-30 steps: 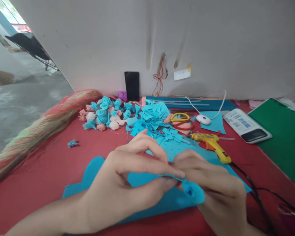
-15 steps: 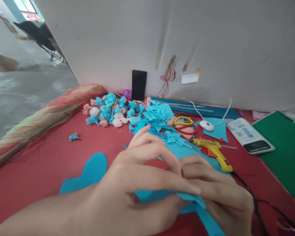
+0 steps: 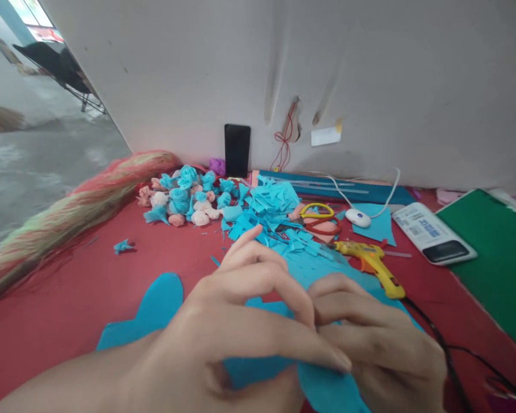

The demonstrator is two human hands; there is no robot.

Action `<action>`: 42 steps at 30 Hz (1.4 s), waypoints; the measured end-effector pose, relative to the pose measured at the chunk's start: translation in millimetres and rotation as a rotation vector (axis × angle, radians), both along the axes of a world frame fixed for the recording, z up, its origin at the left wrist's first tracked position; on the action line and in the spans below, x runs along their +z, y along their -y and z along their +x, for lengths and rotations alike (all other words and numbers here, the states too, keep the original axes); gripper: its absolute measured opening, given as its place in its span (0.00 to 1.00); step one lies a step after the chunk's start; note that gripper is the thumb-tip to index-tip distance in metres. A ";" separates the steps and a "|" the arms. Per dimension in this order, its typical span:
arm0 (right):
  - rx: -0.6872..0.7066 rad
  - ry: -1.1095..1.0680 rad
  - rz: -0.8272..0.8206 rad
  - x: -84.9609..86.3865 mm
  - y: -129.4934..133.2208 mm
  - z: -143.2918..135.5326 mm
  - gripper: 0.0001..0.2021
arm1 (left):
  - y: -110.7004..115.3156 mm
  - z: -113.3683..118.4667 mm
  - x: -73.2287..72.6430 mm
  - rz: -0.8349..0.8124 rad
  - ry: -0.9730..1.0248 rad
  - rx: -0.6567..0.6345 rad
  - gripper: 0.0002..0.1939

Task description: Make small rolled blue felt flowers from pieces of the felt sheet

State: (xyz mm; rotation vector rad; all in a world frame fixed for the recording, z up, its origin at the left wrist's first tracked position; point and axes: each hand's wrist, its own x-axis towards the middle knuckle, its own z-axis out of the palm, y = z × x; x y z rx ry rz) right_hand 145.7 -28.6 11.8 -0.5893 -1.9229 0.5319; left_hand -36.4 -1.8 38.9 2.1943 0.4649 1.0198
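Observation:
Blue paper (image 3: 331, 387) is pinched between the fingers of my left hand (image 3: 241, 327), low in the middle of the view. My right hand (image 3: 382, 338) meets it from the right, its fingers bent against the same paper; its fingertips are partly hidden. More blue paper shows behind my left fingers. A rounded blue paper shape (image 3: 161, 301) lies on the red tabletop (image 3: 60, 304), partly under my left forearm.
Blue, pink and white paper flowers (image 3: 180, 198) are heaped beside blue scraps (image 3: 270, 201). Scissors (image 3: 318, 212), a yellow glue gun (image 3: 376, 264), a white device (image 3: 434, 235) and a green board (image 3: 499, 258) lie rightward. A black phone (image 3: 237, 150) leans on the wall.
The paper at my fingertips has turned, and a wider rounded part now hangs below them. Both hands keep nearly the same place. The whole view has shifted slightly.

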 end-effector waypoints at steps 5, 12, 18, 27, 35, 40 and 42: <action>0.015 -0.022 -0.040 0.3 0.5 -1.7 0.09 | 0.2 3.1 2.1 0.025 0.015 0.021 0.09; -0.011 -0.073 -0.166 5.2 8.5 -4.6 0.10 | -2.5 5.9 3.1 -0.144 0.068 -0.005 0.03; -0.103 -0.101 -0.238 9.7 15.9 -7.1 0.08 | -5.4 6.4 3.5 -0.362 0.109 -0.009 0.06; -0.251 -0.097 -0.235 10.9 16.1 -11.4 0.06 | -8.5 8.6 -1.4 -0.500 0.102 -0.018 0.04; -0.235 -0.063 -0.240 10.0 17.3 -10.0 0.08 | -8.0 11.8 -5.7 -0.635 0.202 -0.050 0.05; -0.228 -0.077 -0.239 9.8 15.5 -9.3 0.06 | -8.1 9.6 -5.9 -0.646 0.191 -0.096 0.05; -0.231 -0.076 -0.235 9.6 15.4 -8.7 0.07 | -7.8 9.1 -6.2 -0.648 0.194 -0.110 0.04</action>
